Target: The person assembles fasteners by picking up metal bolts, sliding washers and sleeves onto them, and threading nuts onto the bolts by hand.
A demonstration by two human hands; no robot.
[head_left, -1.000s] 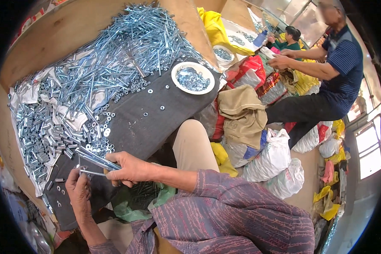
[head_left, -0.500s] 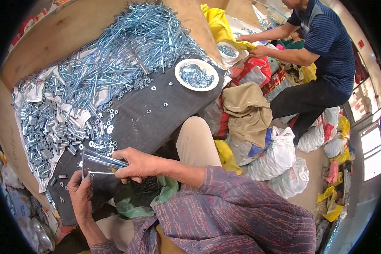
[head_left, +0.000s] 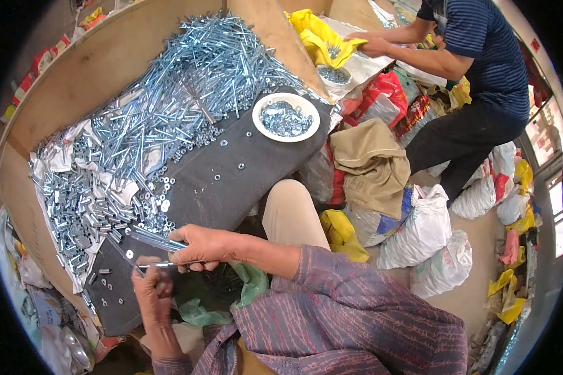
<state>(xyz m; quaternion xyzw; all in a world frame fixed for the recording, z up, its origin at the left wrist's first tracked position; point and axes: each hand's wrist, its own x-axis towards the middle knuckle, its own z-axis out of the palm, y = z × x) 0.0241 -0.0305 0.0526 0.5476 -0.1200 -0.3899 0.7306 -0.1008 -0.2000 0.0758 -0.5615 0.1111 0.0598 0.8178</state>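
Observation:
My right hand (head_left: 201, 246) is closed round a bundle of long metal bolts (head_left: 153, 239), their ends fanned toward the left. Below the bundle, one more shiny bolt (head_left: 162, 265) sticks out from the same hand toward my left fingers. My left hand (head_left: 152, 289), a little blurred, pinches a thin metal rod (head_left: 122, 254) that slants up and left over the dark cloth (head_left: 200, 181). Its fingertips meet the end of the single bolt; whether they grip that too, I cannot tell. Loose washers (head_left: 129, 254) and short metal sleeves (head_left: 94, 212) lie just beyond.
A large heap of long bolts (head_left: 213, 62) fills the back of the wooden-walled bench (head_left: 106, 56). A white bowl of small metal parts (head_left: 256, 119) stands on the cloth's right. Filled sacks (head_left: 419, 225) crowd the floor at right, where another person (head_left: 481, 69) handles a yellow bag (head_left: 319, 37).
My left hand has moved right and down, closer to my right hand, and the thin rod has tilted from upright to slanting. The other person has lifted the yellow bag over a bowl.

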